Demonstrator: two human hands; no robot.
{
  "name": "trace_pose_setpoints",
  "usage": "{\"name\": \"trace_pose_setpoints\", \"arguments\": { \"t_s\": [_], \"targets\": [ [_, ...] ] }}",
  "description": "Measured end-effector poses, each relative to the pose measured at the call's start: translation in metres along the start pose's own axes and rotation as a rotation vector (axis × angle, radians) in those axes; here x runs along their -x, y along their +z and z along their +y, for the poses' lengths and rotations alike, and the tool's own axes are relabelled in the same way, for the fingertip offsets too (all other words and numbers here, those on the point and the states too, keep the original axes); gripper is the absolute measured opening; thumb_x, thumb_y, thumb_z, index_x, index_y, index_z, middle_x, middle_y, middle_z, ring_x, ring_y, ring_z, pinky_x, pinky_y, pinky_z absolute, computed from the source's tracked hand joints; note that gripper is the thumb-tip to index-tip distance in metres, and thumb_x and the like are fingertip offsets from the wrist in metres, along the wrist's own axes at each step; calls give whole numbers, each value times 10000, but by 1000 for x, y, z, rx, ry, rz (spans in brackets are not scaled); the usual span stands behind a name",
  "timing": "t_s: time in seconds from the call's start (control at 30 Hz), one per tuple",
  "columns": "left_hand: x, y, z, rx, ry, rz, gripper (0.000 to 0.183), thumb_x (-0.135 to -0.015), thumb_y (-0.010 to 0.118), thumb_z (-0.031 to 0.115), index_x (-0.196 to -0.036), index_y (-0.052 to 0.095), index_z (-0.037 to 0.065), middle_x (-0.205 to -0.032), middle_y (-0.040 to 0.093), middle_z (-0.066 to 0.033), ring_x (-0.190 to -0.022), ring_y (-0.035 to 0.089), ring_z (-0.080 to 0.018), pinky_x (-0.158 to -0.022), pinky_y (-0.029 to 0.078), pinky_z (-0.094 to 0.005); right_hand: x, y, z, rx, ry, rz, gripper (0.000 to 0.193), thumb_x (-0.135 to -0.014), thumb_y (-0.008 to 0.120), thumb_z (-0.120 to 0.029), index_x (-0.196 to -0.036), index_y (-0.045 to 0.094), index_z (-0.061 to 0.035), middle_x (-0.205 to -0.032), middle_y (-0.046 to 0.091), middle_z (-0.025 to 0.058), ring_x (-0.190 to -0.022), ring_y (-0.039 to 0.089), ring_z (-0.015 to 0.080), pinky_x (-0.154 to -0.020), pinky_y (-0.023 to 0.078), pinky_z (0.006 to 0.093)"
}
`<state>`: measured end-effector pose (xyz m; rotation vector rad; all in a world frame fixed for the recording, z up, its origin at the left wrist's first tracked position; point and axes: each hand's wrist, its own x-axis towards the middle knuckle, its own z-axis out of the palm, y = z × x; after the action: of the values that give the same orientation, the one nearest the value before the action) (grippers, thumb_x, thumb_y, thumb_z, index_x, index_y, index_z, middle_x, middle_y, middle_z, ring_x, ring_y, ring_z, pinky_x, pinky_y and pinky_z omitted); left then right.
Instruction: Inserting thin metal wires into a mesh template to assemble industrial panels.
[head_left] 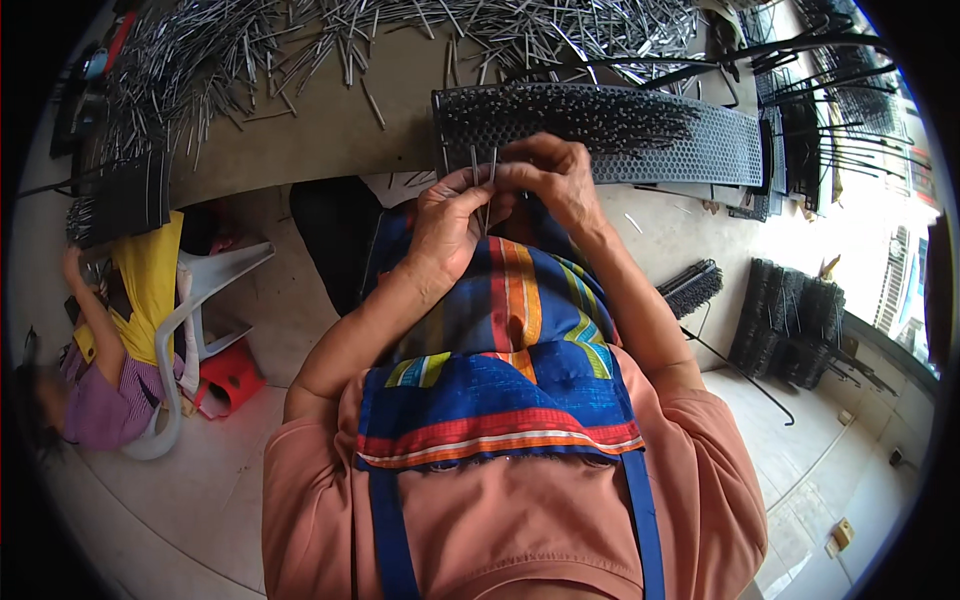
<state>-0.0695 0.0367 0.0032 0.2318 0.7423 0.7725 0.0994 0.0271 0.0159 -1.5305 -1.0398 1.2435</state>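
Working above a pale tiled floor (pixel 240 520), at a wide brown table (pixel 320 130) with a broad, tangled heap of thin metal rods (pixel 590 40) along the far part. To the left, shares the space with a co-worker (pixel 110 390) in a purple top, next to a yellow cloth (pixel 150 290) and at a white plastic chair (pixel 225 267). Wears a salmon-coloured shirt (pixel 500 510) under a blue apron (pixel 500 390) striped in red, orange and other bright colours. Just beyond the hands and reaching to the right, has a long dark perforated panel (pixel 715 155), crowded with short dark pieces (pixel 620 120) over much of the left and middle. On the floor to the right, has dark bristly bundles (pixel 790 320) close together; to the left, beside the chair, a red container (pixel 235 380). Holds both hands near each other above the apron, by the near edge of the panel. With the left hand (pixel 450 215), pinches slim silvery rods (pixel 473 165) side by side, ends showing past the fingers: a narrow grip, closed on them. With the right hand (pixel 560 185), curls the fingers in and reaches the thumb to the rods: a nearly closed grip, but cannot tell whether holding one or merely touching.
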Motion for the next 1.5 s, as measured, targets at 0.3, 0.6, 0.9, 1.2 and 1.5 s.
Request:
{"name": "trace_pose_setpoints", "arguments": {
  "t_s": [0.3, 0.6, 0.9, 1.2, 1.5],
  "targets": [
    [4, 15, 5, -370, -228, -147, 134, -928, 573, 64, -984, 680, 6, -880, 710, -110, -748, 707, -205, -674, 588, -311, 2, -18, -1, -204, 203, -151, 61, -800, 706, -71, -808, 693, -13, -645, 594, -12, -565, 512, 54, -518, 394, 219],
    [-17, -9, 4, -283, -115, 70, 144, -922, 595, 105, -1049, 627, 46, -915, 716, -140, -777, 718, -239, -645, 581, -312, -20, -27, -16, -41, -488, 443, 76, -804, 694, 39, -866, 703, -4, -736, 625, -15, -615, 522, 45, -561, 379, 186],
    [-19, -16, 4, -332, -122, 60, 215, -920, 563, 62, -1120, 641, 54, -935, 717, -167, -794, 722, -257, -659, 587, -333, -29, -14, 2, 477, -593, 411, 104, -762, 720, 14, -864, 706, 5, -800, 669, 78, -686, 638, 150, -629, 487, 251],
    [-18, -18, 6, -333, -136, 40, 234, -902, 579, 67, -1125, 651, 64, -937, 718, -164, -775, 719, -248, -648, 583, -335, -34, -5, -10, 720, -575, 436, 115, -790, 718, -141, -886, 727, -80, -796, 665, 84, -682, 662, 279, -600, 501, 341],
    [-20, -16, 9, -356, -160, 34, 249, -896, 577, 78, -1136, 644, 60, -918, 715, -165, -777, 713, -265, -647, 585, -350, -36, -2, -10, 805, -585, 388, 132, -832, 657, -212, -910, 718, -124, -821, 662, 94, -714, 657, 325, -615, 515, 421]
  ]
}}
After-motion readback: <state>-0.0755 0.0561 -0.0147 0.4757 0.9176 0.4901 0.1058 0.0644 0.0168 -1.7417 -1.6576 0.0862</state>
